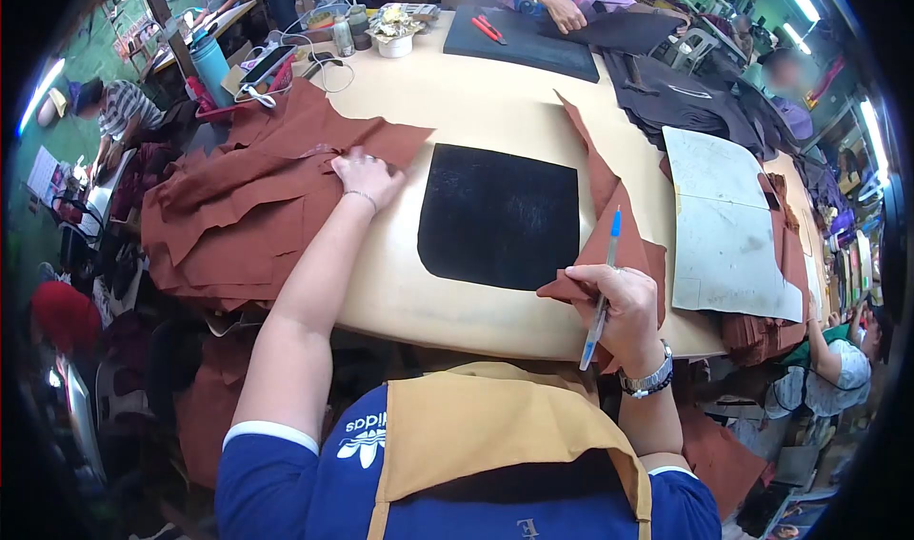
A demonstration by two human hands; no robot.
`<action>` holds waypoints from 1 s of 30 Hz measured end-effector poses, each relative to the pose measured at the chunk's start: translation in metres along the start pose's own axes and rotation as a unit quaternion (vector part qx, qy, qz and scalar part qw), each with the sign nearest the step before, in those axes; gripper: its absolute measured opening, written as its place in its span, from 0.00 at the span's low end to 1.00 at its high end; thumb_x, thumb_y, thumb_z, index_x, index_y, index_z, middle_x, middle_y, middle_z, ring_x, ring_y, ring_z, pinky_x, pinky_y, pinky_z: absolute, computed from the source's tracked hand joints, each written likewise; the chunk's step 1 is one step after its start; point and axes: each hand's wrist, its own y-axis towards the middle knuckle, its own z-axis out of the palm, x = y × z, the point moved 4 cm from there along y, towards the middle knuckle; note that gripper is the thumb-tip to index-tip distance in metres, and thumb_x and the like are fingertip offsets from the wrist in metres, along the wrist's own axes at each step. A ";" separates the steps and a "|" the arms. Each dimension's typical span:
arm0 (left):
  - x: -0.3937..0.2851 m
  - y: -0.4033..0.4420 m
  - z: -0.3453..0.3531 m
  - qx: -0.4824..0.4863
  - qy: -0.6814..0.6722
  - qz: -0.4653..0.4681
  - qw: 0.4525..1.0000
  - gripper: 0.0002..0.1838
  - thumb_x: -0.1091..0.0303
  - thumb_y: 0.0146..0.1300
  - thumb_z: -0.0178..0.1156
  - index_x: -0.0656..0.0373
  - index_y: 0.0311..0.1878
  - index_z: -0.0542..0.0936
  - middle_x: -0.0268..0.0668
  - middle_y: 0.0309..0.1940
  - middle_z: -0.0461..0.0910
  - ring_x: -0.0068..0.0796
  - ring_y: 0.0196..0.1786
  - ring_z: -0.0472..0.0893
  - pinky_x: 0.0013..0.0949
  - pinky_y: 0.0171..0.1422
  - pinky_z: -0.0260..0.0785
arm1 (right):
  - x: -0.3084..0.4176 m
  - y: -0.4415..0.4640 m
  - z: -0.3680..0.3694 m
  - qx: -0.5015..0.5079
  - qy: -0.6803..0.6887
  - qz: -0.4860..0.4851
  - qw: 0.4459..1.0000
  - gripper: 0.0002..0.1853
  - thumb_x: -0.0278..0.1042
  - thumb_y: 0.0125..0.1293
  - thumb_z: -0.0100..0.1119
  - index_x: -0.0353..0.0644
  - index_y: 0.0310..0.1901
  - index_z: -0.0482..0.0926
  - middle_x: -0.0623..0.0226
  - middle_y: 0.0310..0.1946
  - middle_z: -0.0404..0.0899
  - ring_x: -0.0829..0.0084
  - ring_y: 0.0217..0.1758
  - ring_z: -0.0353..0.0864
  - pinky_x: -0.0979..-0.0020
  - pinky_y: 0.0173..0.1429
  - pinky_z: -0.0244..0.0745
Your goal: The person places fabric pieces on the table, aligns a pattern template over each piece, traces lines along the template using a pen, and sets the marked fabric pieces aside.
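Observation:
My left hand (369,178) rests at the right side of a heap of rust-brown fabric pieces (238,207), its fingers curled on the top piece near a pointed corner. In my right hand (624,302) are a clear pen with blue ends (614,230) and the lower corner of a cut rust-brown fabric piece (602,173). That piece runs up and away along the table. Between my hands lies a flat black mat (498,214) with faint whitish marks; neither hand touches it.
A pale pattern sheet (728,221) covers rust-brown pieces on the right. Dark fabric (685,92) is piled behind it. Across the table (381,297), another person's hand (566,14) touches dark cloth near red-handled pliers (489,30). A blue tumbler (209,61) stands back left.

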 end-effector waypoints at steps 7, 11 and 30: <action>-0.098 -0.155 -0.073 -0.141 -0.437 0.459 0.761 0.34 0.43 0.57 0.69 0.55 0.61 0.76 0.45 0.58 0.78 0.48 0.66 0.72 0.70 0.72 0.50 | -0.004 0.003 0.009 0.005 -0.006 -0.007 1.000 0.12 0.30 0.54 0.71 0.47 0.41 0.85 0.71 0.19 0.78 0.69 0.21 0.79 0.68 0.28 0.69; -0.128 -0.217 -0.051 -0.021 -0.572 0.467 0.674 0.23 0.60 0.59 0.71 0.58 0.56 0.79 0.41 0.51 0.81 0.39 0.55 0.80 0.43 0.66 0.68 | 0.011 0.013 0.013 0.055 0.006 -0.037 0.998 0.12 0.32 0.53 0.72 0.49 0.41 0.84 0.72 0.19 0.77 0.71 0.20 0.78 0.68 0.26 0.67; -0.106 -0.221 -0.035 0.060 -0.817 0.311 0.482 0.14 0.74 0.68 0.63 0.59 0.56 0.74 0.33 0.47 0.78 0.20 0.47 0.79 0.24 0.54 0.74 | 0.026 0.018 -0.012 0.049 0.022 -0.058 0.997 0.13 0.30 0.50 0.71 0.48 0.40 0.84 0.72 0.17 0.74 0.69 0.20 0.77 0.68 0.28 0.69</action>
